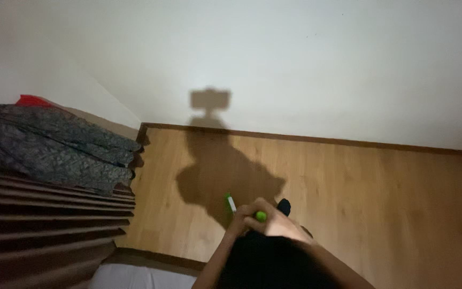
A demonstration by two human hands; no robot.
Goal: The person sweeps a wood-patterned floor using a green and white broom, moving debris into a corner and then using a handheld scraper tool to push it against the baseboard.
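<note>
Both hands met low in frame above the wooden floor [380, 214]. Right hand [282, 222] and left hand [240, 220] were closed on a green-and-white marker [233, 205]. Its green cap [261, 216] showed between the fingers.

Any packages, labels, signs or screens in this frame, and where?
None in view: no package, label, sign or screen.
Nearest candidate: a green and white pen-like stick, low centre over the wood floor, held by both hands, left hand and right hand; no label can be made out.
</note>
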